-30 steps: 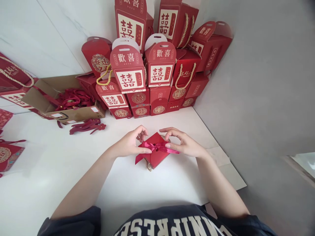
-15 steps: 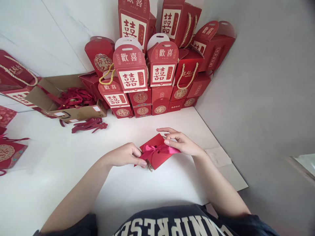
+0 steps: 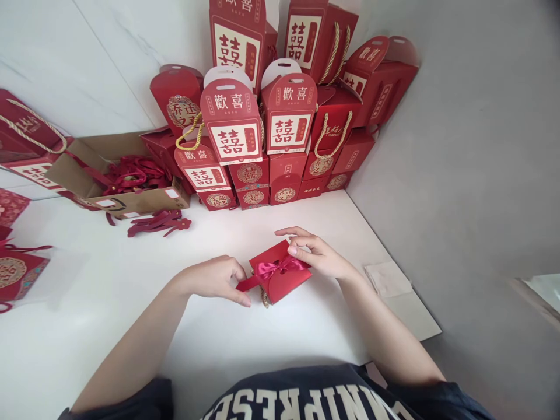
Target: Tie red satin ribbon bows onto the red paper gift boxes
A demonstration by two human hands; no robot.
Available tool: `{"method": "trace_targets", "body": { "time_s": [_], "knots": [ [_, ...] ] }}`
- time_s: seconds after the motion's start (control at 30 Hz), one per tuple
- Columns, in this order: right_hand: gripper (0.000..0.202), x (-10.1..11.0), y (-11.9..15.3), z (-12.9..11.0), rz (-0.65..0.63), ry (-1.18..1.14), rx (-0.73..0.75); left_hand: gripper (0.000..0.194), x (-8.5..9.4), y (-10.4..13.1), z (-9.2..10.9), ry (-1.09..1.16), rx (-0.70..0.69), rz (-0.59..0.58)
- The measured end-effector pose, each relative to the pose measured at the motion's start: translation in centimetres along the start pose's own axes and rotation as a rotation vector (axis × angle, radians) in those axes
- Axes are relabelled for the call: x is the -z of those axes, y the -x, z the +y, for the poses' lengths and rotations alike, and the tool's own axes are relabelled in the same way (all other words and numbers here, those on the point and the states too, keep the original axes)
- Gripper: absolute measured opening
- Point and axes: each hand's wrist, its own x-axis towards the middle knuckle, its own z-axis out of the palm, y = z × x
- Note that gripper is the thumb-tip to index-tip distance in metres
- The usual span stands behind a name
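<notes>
"What's cut off?"
"The shirt [image 3: 306, 379], by the bottom edge; a tall box [image 3: 238, 49], by the top."
"And the ribbon [image 3: 280, 268]?"
"Its left end is hidden in the left hand [image 3: 219, 278]; the right hand [image 3: 317, 255] covers part of the small box [image 3: 284, 287]."

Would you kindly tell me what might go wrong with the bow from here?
The left hand holds a ribbon end out from the bow; a hard pull might loosen or skew it. The right hand is at the bow's other side and could crush a loop. The cord at the box's edge may snag the ribbon end.
</notes>
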Motion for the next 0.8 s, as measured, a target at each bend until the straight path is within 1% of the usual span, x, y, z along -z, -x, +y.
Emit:
{"method": "trace_targets", "body": {
  "time_s": [0.1,0.13,0.17,0.2,0.23,0.37,0.47,0.57,0.67,0.73,0.8],
  "knots": [
    [0.019,0.7,0.5,-0.5,0.068,0.014,-0.037,0.040,1.0,0.8,1.5,-0.123,0.040,0.177],
    [0.019,0.9,0.7,-0.7,0.079,0.024,-0.055,0.042,1.3,0.9,2.0,-0.132,0.025,0.238],
    [0.020,1.2,0.9,-0.8,0.079,0.043,-0.072,0.043,1.4,0.8,2.4,-0.127,-0.001,0.271],
    [0.021,1.5,1.2,-1.0,0.070,0.072,-0.088,0.043,1.4,0.6,2.8,-0.113,-0.030,0.266],
    [0.021,1.7,1.4,-1.1,0.049,0.111,-0.103,0.042,1.4,0.3,3.0,-0.094,-0.054,0.231],
    [0.024,2.3,2.3,-1.4,-0.080,0.274,-0.148,0.030,1.2,-0.9,2.8,0.015,-0.074,0.051],
    [0.028,2.3,3.2,-2.0,-0.103,0.332,-0.176,0.027,1.3,-1.5,2.4,0.152,-0.095,-0.023],
    [0.032,1.9,4.6,-3.5,-0.054,0.354,-0.190,0.029,1.2,-1.9,2.3,0.275,-0.088,-0.047],
    [0.034,1.0,6.0,-5.2,-0.008,0.374,-0.225,0.033,0.7,-2.3,2.3,0.383,-0.004,-0.030],
    [0.035,0.2,6.8,-5.7,-0.062,0.408,-0.261,0.034,0.2,-2.6,2.3,0.443,0.042,-0.025],
    [0.035,-0.6,7.4,-5.5,-0.160,0.505,-0.316,0.035,-0.1,-2.7,2.3,0.458,0.064,-0.033]
  ]
}}
